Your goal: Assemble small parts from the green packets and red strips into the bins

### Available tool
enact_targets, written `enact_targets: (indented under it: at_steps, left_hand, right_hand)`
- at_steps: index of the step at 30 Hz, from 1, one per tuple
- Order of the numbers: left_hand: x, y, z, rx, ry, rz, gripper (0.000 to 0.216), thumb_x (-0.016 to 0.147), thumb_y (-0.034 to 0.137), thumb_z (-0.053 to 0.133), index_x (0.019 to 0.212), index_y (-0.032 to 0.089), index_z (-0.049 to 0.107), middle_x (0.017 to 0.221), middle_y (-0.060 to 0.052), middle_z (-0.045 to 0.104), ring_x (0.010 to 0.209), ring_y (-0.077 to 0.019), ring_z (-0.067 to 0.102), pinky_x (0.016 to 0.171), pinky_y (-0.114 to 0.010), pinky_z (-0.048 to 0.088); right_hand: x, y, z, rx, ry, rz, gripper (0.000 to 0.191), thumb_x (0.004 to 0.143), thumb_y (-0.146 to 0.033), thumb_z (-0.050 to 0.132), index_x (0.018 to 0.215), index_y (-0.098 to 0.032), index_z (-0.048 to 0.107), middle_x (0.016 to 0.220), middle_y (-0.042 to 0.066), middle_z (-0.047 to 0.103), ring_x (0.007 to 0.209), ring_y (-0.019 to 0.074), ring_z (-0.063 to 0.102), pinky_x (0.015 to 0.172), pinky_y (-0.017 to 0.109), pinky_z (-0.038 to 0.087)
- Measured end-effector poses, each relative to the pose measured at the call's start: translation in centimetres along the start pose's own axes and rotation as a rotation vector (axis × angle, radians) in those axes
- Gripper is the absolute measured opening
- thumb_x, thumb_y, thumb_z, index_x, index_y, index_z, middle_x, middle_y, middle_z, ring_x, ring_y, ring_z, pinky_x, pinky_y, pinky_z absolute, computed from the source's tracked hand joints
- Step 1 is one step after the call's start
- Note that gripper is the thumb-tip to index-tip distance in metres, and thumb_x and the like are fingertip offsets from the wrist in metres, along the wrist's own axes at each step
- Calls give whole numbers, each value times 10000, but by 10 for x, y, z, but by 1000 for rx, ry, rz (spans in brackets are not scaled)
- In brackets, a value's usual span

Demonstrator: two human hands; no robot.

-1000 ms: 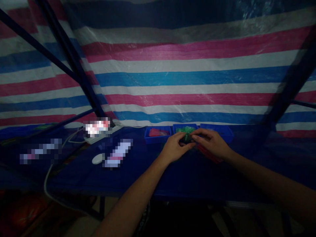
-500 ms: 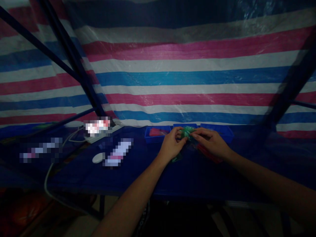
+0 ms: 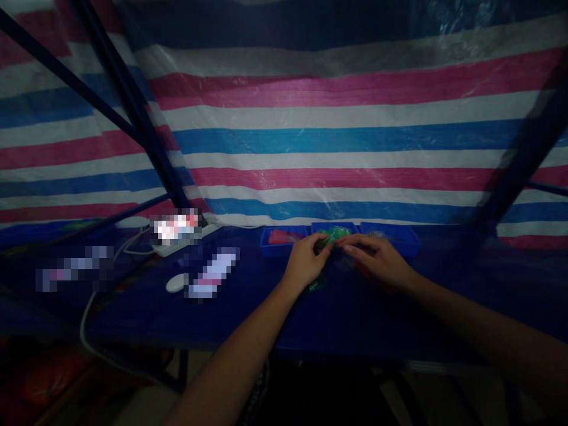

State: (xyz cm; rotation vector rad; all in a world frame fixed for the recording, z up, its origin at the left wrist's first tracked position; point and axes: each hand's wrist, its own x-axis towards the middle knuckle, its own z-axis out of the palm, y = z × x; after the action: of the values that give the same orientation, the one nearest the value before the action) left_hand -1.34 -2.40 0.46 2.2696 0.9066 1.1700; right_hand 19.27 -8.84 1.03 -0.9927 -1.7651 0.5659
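Observation:
My left hand is closed, its thumb and fingers pinching the edge of a crinkly green plastic packet. From the other side, my right hand meets it with bent fingers, the tips closed on the same packet. Dim light and the fingers hide much of it. Right behind the hands, a middle blue bin has shiny green plastic in it. A dark green packet lies under my left wrist, and something dark red lies under my right hand.
A left blue bin holds red packets; a right blue bin holds clear-looking pieces. Leftward on the blue table are a white round object, a blurred-out phone-like shape and a white power strip. Dark metal posts flank the striped sheet.
Both hands have lowered slightly, and the green packet between them sits lower. More of the middle bin and the green plastic in it now shows behind the fingers.

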Motion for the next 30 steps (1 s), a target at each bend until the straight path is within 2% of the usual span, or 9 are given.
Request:
enact_targets:
  at_steps: [3, 5, 9, 12, 17, 19, 23, 27, 30]
  left_hand:
    - [1, 3, -2, -29, 32, 12, 211, 961, 335, 647, 1108, 204, 723, 994, -49, 753, 860, -196, 695, 774, -336, 558]
    - [2, 4, -2, -53, 61, 23, 212, 940, 333, 678, 1099, 201, 727, 1033, -63, 743, 889, -199, 689, 786, -337, 556]
    - [2, 4, 2, -210, 45, -17, 282, 933, 302, 692, 1199, 209, 673, 1069, -78, 741, 903, -197, 707, 822, -354, 578]
    - [3, 2, 3, -253, 117, -18, 356, 934, 268, 690, 1277, 209, 612, 1159, -103, 720, 1024, -213, 705, 898, -378, 583]
    - [3, 0, 1, -139, 211, 37, 392, 955, 267, 656, 1333, 217, 565, 1245, -109, 677, 1149, -229, 661, 938, -393, 575]
    - [2, 1, 0, -90, 195, 49, 384, 963, 266, 642, 1335, 215, 561, 1241, -104, 676, 1137, -225, 662, 925, -388, 577]
    - [-1, 4, -1, 50, 127, 104, 325, 972, 246, 610, 1294, 207, 581, 1217, -95, 672, 1137, -227, 650, 942, -398, 570]
    - [-3, 7, -1, 185, 41, 181, 248, 982, 231, 576, 1225, 209, 625, 1202, -86, 658, 1186, -235, 611, 1056, -437, 514]
    - [-5, 8, 1, 231, 18, 176, 256, 987, 233, 563, 1234, 212, 626, 1196, -82, 652, 1174, -234, 609, 1061, -436, 511]
  right_hand:
    - [2, 4, -2, -104, 98, -33, 214, 961, -421, 637, 1008, -257, 766, 1222, 71, 702, 1176, 265, 644, 1065, 495, 476]
    - [3, 6, -3, -142, 96, -59, 206, 960, -412, 641, 994, -256, 773, 1267, 75, 679, 1208, 265, 622, 1074, 492, 461]
    - [3, 4, -3, -114, 6, -74, 221, 998, -371, 582, 1075, -270, 763, 1182, 58, 720, 1127, 238, 663, 1032, 456, 493]
    - [4, 6, -4, -210, 66, -100, 211, 998, -348, 580, 1088, -267, 752, 1139, 55, 736, 1091, 240, 679, 1011, 454, 511]
    - [5, 21, -7, -538, 164, -190, 347, 976, -326, 600, 1303, -230, 664, 1357, 110, 651, 1282, 287, 593, 1129, 518, 444]
    - [6, 27, -8, -633, 85, -216, 406, 962, -330, 617, 1346, -202, 638, 1400, 133, 623, 1336, 305, 553, 1158, 535, 421]
    - [4, 31, -7, -711, -154, -235, 293, 953, -347, 624, 1189, -213, 735, 1463, 131, 582, 1379, 323, 524, 1165, 534, 425]
    - [3, 30, -6, -716, -171, -231, 310, 957, -341, 613, 1222, -218, 717, 1514, 129, 541, 1401, 315, 509, 1188, 537, 397]
    - [4, 32, -5, -728, -185, -251, 406, 937, -379, 649, 1308, -214, 662, 1536, 149, 516, 1436, 333, 468, 1214, 584, 334]
